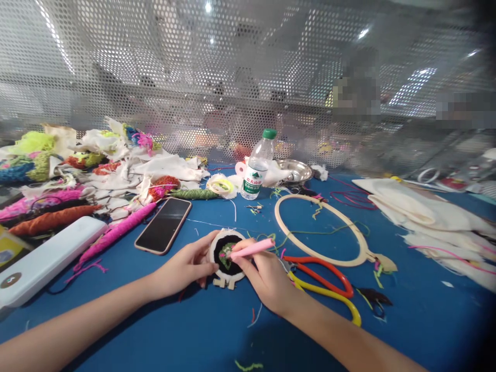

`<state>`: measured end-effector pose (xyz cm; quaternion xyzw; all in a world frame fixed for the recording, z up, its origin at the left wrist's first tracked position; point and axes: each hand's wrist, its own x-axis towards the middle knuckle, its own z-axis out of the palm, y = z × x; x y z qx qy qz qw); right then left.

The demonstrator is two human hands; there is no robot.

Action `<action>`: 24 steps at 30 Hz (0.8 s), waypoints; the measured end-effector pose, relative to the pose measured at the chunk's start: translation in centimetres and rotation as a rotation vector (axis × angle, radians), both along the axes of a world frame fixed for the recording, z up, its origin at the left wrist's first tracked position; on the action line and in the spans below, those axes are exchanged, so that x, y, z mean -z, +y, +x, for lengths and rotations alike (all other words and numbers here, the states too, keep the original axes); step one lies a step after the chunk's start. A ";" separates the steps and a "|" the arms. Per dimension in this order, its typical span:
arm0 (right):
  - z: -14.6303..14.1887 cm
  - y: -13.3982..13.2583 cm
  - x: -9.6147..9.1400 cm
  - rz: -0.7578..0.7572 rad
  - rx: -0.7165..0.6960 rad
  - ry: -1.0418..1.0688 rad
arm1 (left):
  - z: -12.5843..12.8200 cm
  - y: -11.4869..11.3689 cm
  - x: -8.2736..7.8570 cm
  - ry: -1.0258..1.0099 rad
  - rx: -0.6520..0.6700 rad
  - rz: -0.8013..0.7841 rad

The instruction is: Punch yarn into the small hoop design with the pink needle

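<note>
A small embroidery hoop (212, 257) with black and green yarn work on its cloth is held just above the blue table. My left hand (196, 258) grips the hoop's left rim, thumb in front and fingers behind. In my right hand (261, 271) is a pink punch needle (253, 248), pinched like a pen, its tip end at the green patch in the middle of the cloth. The tip itself is hidden by my fingers. A green yarn (310, 232) runs from near the pen-like handle toward the right.
Scissors with red and yellow handles (325, 274) lie beside my right wrist. Behind them is a large wooden hoop (279, 219). A phone (164, 226), yarn bundles (120, 227) and a white device (50, 258) lie left. A bottle (256, 168) stands behind; folded cloth (430, 206) lies right.
</note>
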<state>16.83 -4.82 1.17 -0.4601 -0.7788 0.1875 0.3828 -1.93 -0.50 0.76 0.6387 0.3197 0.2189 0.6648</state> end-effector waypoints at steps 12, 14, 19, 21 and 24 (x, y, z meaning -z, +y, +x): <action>0.3 0.0 0.1 -0.042 0.003 0.090 | 0.1 -0.1 -0.3 -0.004 0.004 -0.001; 0.3 0.1 0.2 -0.056 0.005 0.097 | 0.1 -0.1 -0.1 -0.012 -0.001 -0.001; 0.3 0.0 0.1 -0.087 0.015 0.101 | 0.1 -0.1 0.1 -0.012 -0.011 -0.006; 0.3 -0.1 0.1 -0.086 0.019 0.098 | 0.1 -0.1 0.0 -0.010 -0.009 -0.004; 0.2 0.0 0.0 -0.033 -0.008 0.074 | 0.1 -0.1 -0.1 0.001 -0.006 -0.002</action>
